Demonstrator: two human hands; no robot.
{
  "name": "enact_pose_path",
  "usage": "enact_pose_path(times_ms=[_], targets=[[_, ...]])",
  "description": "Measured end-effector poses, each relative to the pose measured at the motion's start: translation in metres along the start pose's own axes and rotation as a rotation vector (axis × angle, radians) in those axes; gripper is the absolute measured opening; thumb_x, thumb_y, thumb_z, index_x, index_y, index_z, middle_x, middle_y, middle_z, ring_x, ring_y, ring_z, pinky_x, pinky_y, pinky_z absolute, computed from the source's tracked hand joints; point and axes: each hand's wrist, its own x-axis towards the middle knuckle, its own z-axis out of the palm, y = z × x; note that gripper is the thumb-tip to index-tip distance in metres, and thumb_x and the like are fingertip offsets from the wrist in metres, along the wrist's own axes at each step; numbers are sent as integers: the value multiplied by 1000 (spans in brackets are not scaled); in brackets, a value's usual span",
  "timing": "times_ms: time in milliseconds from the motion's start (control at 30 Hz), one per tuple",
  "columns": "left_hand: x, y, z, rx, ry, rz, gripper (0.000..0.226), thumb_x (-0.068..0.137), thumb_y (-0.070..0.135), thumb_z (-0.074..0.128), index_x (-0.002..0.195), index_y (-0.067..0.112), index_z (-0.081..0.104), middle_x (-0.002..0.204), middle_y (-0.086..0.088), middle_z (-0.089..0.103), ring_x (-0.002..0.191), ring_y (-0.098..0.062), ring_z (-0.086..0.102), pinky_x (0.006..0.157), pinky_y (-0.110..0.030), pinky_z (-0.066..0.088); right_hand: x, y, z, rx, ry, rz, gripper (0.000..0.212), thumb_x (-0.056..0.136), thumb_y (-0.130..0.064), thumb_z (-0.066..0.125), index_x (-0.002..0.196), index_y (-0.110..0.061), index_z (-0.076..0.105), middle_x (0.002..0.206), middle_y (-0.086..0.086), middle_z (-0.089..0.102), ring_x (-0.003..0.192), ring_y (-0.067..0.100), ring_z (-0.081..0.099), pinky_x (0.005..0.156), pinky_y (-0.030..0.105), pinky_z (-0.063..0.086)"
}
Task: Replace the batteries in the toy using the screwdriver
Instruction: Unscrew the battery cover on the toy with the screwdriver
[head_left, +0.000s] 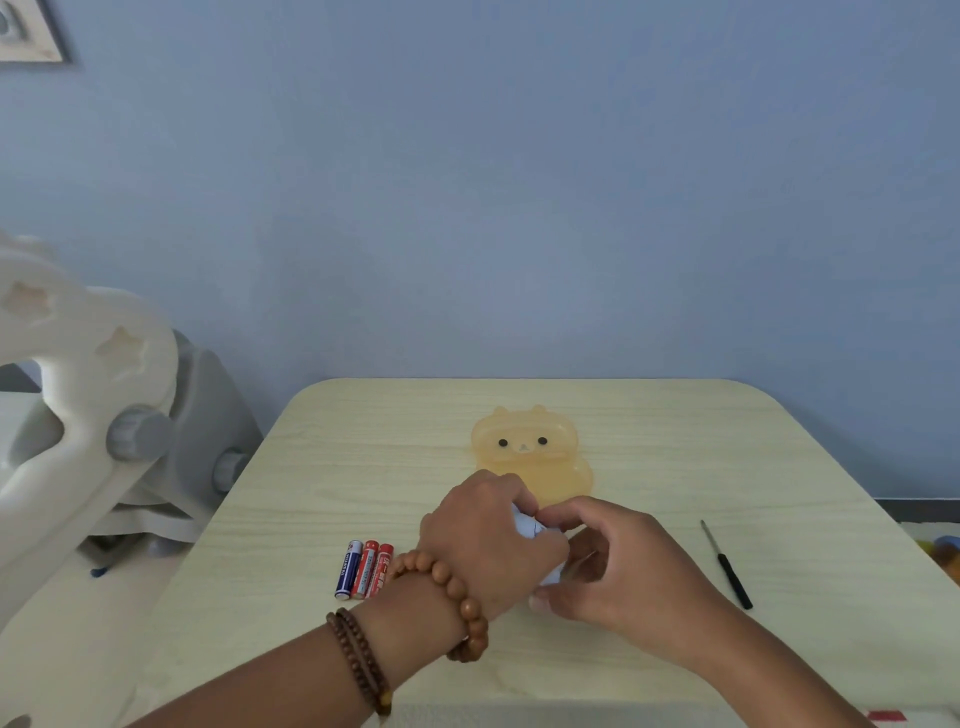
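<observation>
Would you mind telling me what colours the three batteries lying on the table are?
The batteries: one blue, two red, seen in the head view.

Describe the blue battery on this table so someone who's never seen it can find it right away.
Start at the pale wooden table, then find the left hand with its beaded bracelet. Just left of that wrist, three batteries lie side by side; the blue battery is the outermost, farthest from the wrist, and the red batteries sit between.
</observation>
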Motion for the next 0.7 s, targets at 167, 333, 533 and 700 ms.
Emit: enact_pose_path(times_ms=[167,333,533,700], targets=[[2,9,-2,62,14,-1,27,72,50,64,91,30,62,96,13,57,88,-9,59,79,-32,54,1,-4,0,-40,8,28,43,65,-19,90,98,-39,71,85,-8,77,65,4,68,61,14,52],[1,17,1,164,33,30,27,80,43,58,97,22,54,97,5,54,86,-15,56,71,-27,47,2,-5,-1,-54,13,28,44,65,-17,85,100,-39,71,90,-11,77,71,8,72,64,18,56],[-1,18,1,169,31,85,29,84,40,55,102,21,44,94,4,53,82,-15,55,65,-25,42,0,-7,-3,-58,12,45,46,66,-10,83,101,-37,73,91,-11,77,70,5,72,68,23,59],[0,17,-1,147,20,103,24,83,38,53,97,21,43,89,5,52,77,-13,54,62,-25,39,0,-7,-2,-57,16,39,48,65,-11,85,104,-36,73,92,-13,77,74,6,74,71,23,61]])
